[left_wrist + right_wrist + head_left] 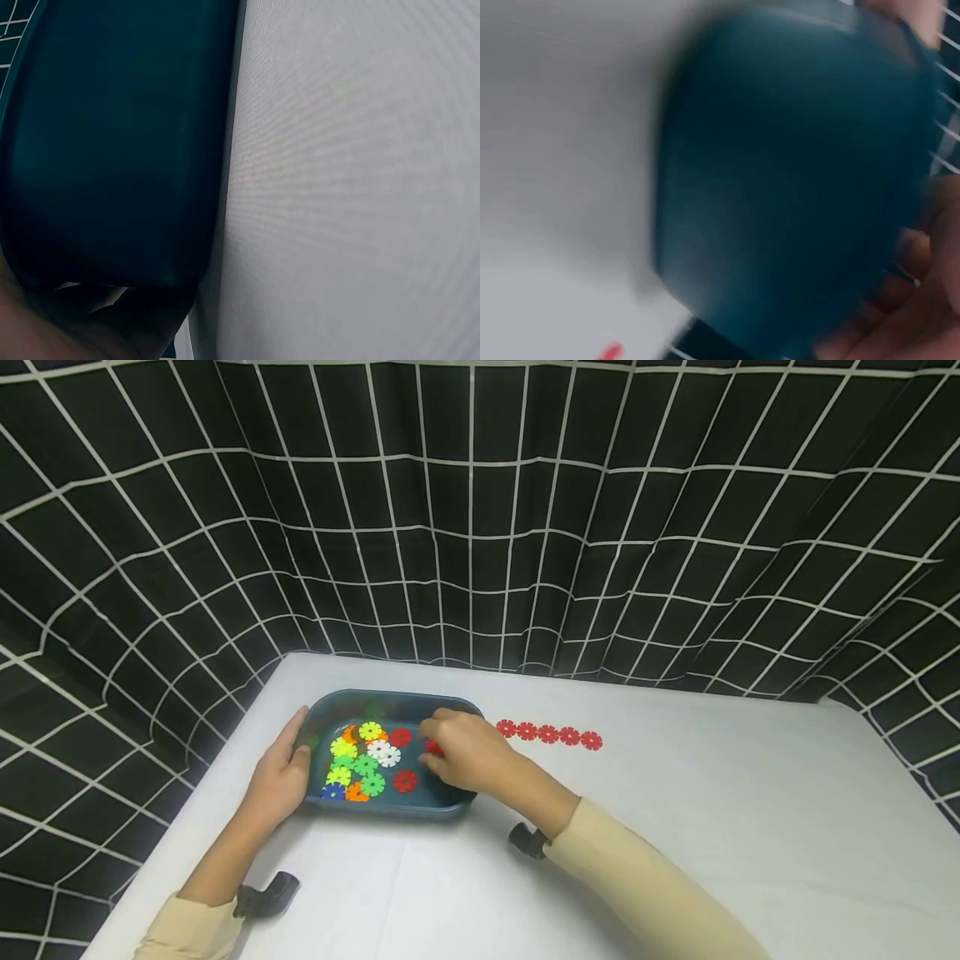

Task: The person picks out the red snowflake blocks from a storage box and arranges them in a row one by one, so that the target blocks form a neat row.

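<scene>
On table (pixel 675 827): five red discs (pixel 548 733) in row | one tray (pixel 390 806)

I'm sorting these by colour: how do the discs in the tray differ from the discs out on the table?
The discs in the tray are mixed colours, piled loosely, overlapping; the discs on the table are all red, in one straight row, flat on the white table. The right hand reaches among the tray's; the row lies untouched. Both share the notched flower shape.
</scene>
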Motion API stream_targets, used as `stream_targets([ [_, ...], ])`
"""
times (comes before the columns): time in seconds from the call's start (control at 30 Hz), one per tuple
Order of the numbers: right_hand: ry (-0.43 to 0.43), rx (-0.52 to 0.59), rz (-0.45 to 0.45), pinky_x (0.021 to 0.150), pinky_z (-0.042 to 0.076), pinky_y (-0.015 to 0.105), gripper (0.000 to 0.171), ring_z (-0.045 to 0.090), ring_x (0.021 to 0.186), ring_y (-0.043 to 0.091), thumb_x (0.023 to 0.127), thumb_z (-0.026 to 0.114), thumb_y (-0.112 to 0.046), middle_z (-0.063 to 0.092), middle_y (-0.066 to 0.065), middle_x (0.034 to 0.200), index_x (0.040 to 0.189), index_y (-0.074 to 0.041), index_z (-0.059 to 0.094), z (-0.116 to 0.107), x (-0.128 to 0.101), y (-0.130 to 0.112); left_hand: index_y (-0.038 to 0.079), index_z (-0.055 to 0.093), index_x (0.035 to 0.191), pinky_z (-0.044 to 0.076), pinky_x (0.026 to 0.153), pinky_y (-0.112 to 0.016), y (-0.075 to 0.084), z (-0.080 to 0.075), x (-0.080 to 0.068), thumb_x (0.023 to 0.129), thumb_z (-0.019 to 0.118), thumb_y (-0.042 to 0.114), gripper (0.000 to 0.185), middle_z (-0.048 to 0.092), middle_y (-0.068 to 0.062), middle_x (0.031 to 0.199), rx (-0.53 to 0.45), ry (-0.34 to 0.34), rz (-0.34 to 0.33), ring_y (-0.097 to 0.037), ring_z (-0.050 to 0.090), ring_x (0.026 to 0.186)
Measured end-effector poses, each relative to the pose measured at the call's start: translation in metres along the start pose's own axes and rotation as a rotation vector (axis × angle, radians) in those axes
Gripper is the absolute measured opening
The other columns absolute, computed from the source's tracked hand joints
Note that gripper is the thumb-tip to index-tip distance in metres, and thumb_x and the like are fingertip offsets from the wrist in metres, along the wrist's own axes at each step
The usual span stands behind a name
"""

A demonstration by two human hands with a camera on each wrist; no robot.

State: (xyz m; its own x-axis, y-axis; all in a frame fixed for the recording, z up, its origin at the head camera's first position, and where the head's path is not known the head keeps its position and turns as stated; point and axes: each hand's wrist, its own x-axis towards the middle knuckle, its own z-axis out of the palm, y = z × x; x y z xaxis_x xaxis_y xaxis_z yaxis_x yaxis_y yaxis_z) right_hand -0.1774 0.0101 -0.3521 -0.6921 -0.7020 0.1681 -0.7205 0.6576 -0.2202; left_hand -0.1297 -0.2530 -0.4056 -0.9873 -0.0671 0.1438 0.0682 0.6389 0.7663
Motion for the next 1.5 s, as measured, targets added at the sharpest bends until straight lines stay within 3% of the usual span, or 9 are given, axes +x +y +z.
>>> stream_targets([
  [0.2, -0.189, -0.162, 0.080, 0.056, 0.049, 0.030, 0.073, 0.051, 0.068, 0.017, 0.067, 0.063, -0.065, 0.051, 0.004, 0.091, 0.119, -0.013, 0.057, 0.026, 0.014, -0.006, 0.011, 0.013, 0.146, 0.016, 0.104, -0.056, 0.000, -0.002, -0.001, 0.095, 0.030, 0.008, 0.053, 0.016, -0.016, 0.147, 0.004, 0.002, -0.002, -0.037, 0.014, 0.132],
  [0.4, -0.275, -0.191, 0.135, 0.070, 0.051, 0.035, 0.091, 0.050, 0.085, 0.020, 0.060, 0.059, -0.075, 0.046, 0.006, 0.110, 0.135, -0.025, 0.043, 0.034, 0.024, -0.003, 0.011, 0.013, 0.146, 0.015, 0.104, -0.056, -0.002, 0.000, 0.001, 0.095, 0.030, 0.008, 0.054, 0.016, -0.017, 0.147, -0.011, 0.001, 0.017, -0.037, 0.013, 0.132],
  [0.6, -0.311, -0.201, 0.075, 0.071, 0.051, 0.032, 0.077, 0.049, 0.081, 0.018, 0.070, 0.056, -0.069, 0.044, 0.006, 0.109, 0.136, -0.033, 0.041, 0.038, 0.029, 0.002, 0.010, 0.013, 0.146, 0.015, 0.104, -0.056, -0.001, 0.001, 0.001, 0.095, 0.030, 0.007, 0.054, 0.016, -0.017, 0.147, -0.008, -0.002, 0.015, -0.037, 0.013, 0.132],
  [0.77, -0.219, -0.152, 0.047, 0.063, 0.049, 0.025, 0.049, 0.051, 0.070, 0.014, 0.081, 0.062, -0.044, 0.050, 0.002, 0.093, 0.126, -0.026, 0.054, 0.038, 0.029, 0.005, 0.011, 0.013, 0.146, 0.015, 0.104, -0.056, -0.001, 0.001, 0.001, 0.095, 0.030, 0.008, 0.054, 0.016, -0.016, 0.147, -0.010, -0.001, 0.009, -0.037, 0.014, 0.132],
  [0.9, -0.161, -0.146, 0.037, 0.059, 0.049, 0.023, 0.036, 0.051, 0.068, 0.012, 0.083, 0.063, -0.029, 0.054, 0.000, 0.086, 0.117, -0.019, 0.059, 0.039, 0.028, 0.005, 0.012, 0.013, 0.146, 0.015, 0.104, -0.056, -0.002, 0.001, 0.001, 0.095, 0.029, 0.008, 0.054, 0.016, -0.015, 0.147, -0.011, 0.001, 0.003, -0.037, 0.014, 0.132],
  [1.27, -0.138, -0.149, 0.103, 0.051, 0.045, 0.025, 0.024, 0.048, 0.060, 0.012, 0.081, 0.063, -0.022, 0.052, 0.000, 0.077, 0.103, -0.013, 0.063, 0.041, 0.027, 0.004, 0.013, 0.012, 0.146, 0.015, 0.104, -0.057, -0.005, 0.001, 0.002, 0.095, 0.029, 0.009, 0.054, 0.016, -0.016, 0.148, -0.010, -0.007, -0.007, -0.038, 0.013, 0.132],
  [1.37, -0.143, -0.142, 0.110, 0.050, 0.045, 0.025, 0.026, 0.049, 0.059, 0.013, 0.080, 0.062, -0.022, 0.052, 0.000, 0.078, 0.104, -0.012, 0.062, 0.041, 0.028, 0.005, 0.013, 0.012, 0.146, 0.014, 0.104, -0.057, -0.004, 0.001, 0.002, 0.095, 0.028, 0.009, 0.054, 0.015, -0.016, 0.148, -0.014, -0.009, -0.009, -0.038, 0.013, 0.132],
  [1.5, -0.212, -0.103, 0.125, 0.052, 0.044, 0.026, 0.040, 0.050, 0.061, 0.014, 0.076, 0.066, -0.027, 0.050, 0.000, 0.081, 0.112, -0.011, 0.059, 0.037, 0.030, 0.006, 0.013, 0.012, 0.146, 0.014, 0.104, -0.057, -0.004, 0.000, 0.002, 0.095, 0.029, 0.009, 0.054, 0.015, -0.016, 0.148, -0.017, -0.008, -0.011, -0.038, 0.013, 0.132],
])
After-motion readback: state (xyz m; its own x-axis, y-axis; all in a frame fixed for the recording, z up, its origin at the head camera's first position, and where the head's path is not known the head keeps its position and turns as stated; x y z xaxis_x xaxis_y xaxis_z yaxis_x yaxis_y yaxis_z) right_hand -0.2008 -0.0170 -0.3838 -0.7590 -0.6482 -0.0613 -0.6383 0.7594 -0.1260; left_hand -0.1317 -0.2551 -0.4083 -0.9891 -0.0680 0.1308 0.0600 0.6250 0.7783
